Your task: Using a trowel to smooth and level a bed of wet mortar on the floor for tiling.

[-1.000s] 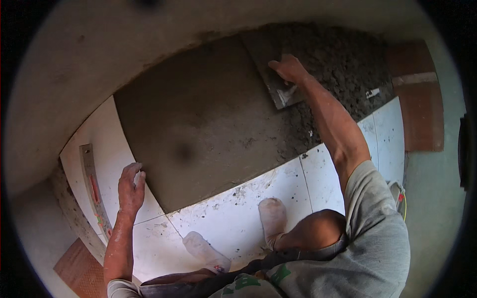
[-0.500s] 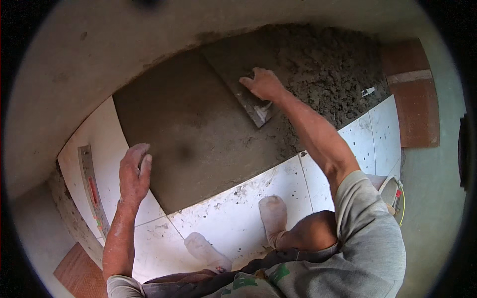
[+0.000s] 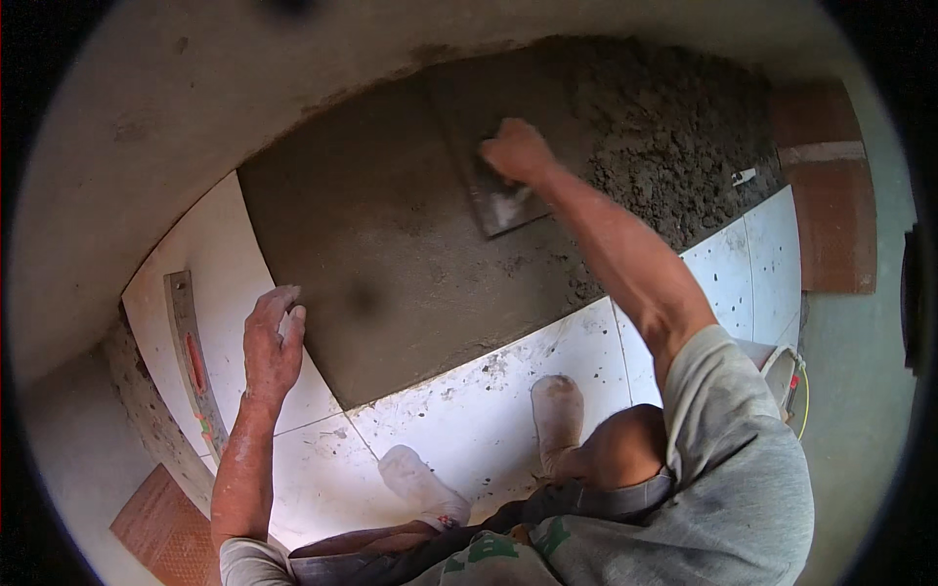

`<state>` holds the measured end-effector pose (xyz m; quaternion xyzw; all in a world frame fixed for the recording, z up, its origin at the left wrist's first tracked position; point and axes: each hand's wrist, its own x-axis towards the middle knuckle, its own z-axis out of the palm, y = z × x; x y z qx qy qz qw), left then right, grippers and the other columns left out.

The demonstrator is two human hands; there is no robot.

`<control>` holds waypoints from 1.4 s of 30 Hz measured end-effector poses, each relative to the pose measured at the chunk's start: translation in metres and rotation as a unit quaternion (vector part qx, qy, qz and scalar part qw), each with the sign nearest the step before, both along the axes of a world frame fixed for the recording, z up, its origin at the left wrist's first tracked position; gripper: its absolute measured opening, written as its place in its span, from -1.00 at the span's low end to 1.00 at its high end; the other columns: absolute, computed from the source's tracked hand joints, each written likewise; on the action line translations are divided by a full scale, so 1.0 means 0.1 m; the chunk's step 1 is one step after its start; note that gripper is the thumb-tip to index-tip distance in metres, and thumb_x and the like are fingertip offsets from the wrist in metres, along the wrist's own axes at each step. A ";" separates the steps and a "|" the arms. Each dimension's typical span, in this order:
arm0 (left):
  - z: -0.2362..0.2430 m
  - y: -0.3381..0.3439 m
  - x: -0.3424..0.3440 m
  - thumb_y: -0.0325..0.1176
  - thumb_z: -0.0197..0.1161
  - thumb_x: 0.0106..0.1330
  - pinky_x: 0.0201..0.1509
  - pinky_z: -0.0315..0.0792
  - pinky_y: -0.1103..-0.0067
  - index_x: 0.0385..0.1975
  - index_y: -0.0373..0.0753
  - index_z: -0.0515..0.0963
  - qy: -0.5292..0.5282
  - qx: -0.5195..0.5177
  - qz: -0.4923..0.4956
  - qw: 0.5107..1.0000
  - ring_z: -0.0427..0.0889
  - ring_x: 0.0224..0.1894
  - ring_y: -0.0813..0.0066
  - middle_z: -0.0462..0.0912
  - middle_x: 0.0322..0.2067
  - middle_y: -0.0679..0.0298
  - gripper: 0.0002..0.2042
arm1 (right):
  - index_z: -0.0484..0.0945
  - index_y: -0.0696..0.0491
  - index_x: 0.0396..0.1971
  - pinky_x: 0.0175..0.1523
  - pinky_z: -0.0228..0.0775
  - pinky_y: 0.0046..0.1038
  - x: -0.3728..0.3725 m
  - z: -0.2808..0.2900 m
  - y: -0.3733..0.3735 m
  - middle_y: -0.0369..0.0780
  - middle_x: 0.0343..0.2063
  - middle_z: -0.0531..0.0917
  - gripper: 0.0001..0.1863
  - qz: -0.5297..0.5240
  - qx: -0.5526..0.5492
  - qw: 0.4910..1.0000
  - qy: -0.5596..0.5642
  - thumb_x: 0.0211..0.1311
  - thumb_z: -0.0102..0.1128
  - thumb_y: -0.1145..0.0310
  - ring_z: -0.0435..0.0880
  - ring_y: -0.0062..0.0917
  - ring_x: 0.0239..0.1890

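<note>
Mortar bed [image 3: 381, 283]: left and centre smooth, right end lumpy; smoothing judged over half done, right stretch left. Right hand [image 3: 520, 152] clenched on steel trowel [image 3: 505, 209], blade flat near rough part. Left hand [image 3: 274, 344] empty, fingers loosely apart, by white tile [image 3: 220, 254] edge.
</note>
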<state>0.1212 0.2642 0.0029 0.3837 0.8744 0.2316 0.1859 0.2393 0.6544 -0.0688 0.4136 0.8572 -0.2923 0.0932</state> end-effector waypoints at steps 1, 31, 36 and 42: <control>0.00 0.01 -0.02 -0.36 0.10 0.31 0.16 0.37 0.35 -0.09 -0.35 0.54 0.015 0.001 -0.010 1.000 0.54 0.02 0.04 0.57 -0.06 -0.03 -0.74 | 0.61 0.24 -0.27 0.07 0.46 -0.25 -0.09 0.00 -0.13 0.06 -0.16 0.63 -0.67 -0.011 -0.011 1.000 -0.002 0.07 0.03 0.34 0.61 -0.11 -0.04; 0.36 0.48 0.30 -0.30 0.07 0.36 0.18 0.35 0.37 -0.04 -0.31 0.53 0.079 0.018 -0.082 0.993 0.52 0.05 0.09 0.55 -0.02 0.03 -0.72 | 0.48 0.33 -0.03 -0.09 0.48 -0.23 1.36 0.31 0.89 0.07 -0.27 0.65 -0.30 -0.154 -0.033 0.986 0.055 0.22 0.05 -0.11 0.70 -0.18 -0.38; 0.25 0.25 0.27 -0.29 0.07 0.37 0.19 0.33 0.39 -0.04 -0.30 0.53 0.033 0.002 -0.026 0.999 0.52 0.07 0.11 0.55 -0.02 0.04 -0.71 | 0.53 0.38 -0.28 -0.37 0.43 -0.34 1.39 0.18 0.88 -0.03 -0.56 0.59 -0.49 0.002 -0.050 0.997 0.056 0.12 0.15 0.12 0.62 -0.35 -0.63; 0.16 0.22 0.19 -0.24 0.05 0.38 0.21 0.33 0.40 -0.02 -0.29 0.52 0.020 -0.010 -0.026 0.999 0.51 0.09 0.14 0.54 -0.01 0.05 -0.69 | 0.55 0.40 -0.43 -0.50 0.44 -0.34 1.45 0.15 0.35 -0.02 -0.63 0.59 -0.69 -0.117 -0.143 0.979 0.086 -0.05 0.16 0.39 0.62 -0.41 -0.67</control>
